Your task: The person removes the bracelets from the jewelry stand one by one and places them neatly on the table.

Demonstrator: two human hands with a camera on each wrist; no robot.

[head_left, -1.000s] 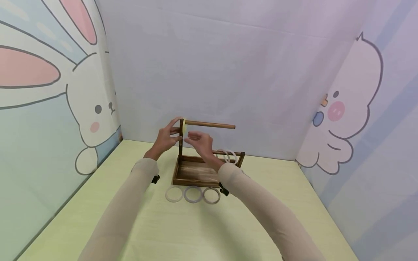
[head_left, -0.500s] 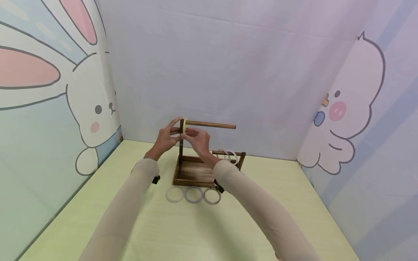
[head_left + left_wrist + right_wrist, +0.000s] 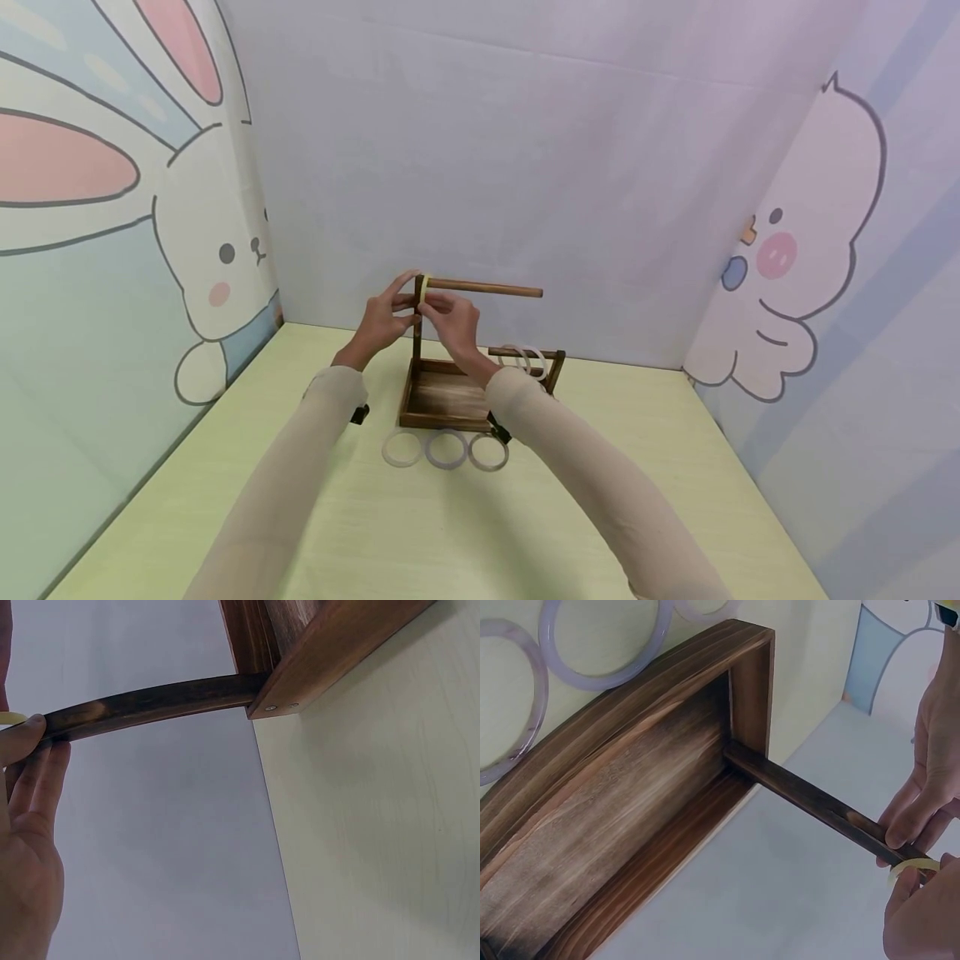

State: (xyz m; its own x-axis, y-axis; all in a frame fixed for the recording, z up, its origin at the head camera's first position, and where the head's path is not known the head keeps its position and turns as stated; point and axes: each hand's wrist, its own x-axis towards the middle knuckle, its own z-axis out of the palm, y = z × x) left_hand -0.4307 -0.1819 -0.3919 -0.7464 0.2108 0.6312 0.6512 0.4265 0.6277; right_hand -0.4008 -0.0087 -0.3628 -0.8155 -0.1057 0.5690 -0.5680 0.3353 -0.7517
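Observation:
A dark wooden bangle stand (image 3: 446, 422) has a tall post (image 3: 417, 343) at its left with a rod (image 3: 487, 288) reaching right from the top. My left hand (image 3: 378, 323) holds the upper post, thumb on one side and fingers on the other, as the left wrist view shows. A pale yellow bangle (image 3: 423, 289) hangs on the rod right at the post. My right hand (image 3: 456, 327) pinches the yellow bangle's lower edge between thumb and fingers. In the right wrist view both hands meet around the post top, the bangle (image 3: 917, 864) partly hidden by fingers.
Two pale bangles (image 3: 538, 367) hang on the stand's lower right bar (image 3: 504, 352). On the table in front lie three more: a whitish bangle (image 3: 385, 450), a lavender one (image 3: 428, 451) and a brownish one (image 3: 489, 470). A fabric backdrop (image 3: 600, 208) rises behind.
My right hand has moved slightly left and taken hold of the yellow bangle, which now stands more edge-on against the post. The left hand keeps its grip on the post.

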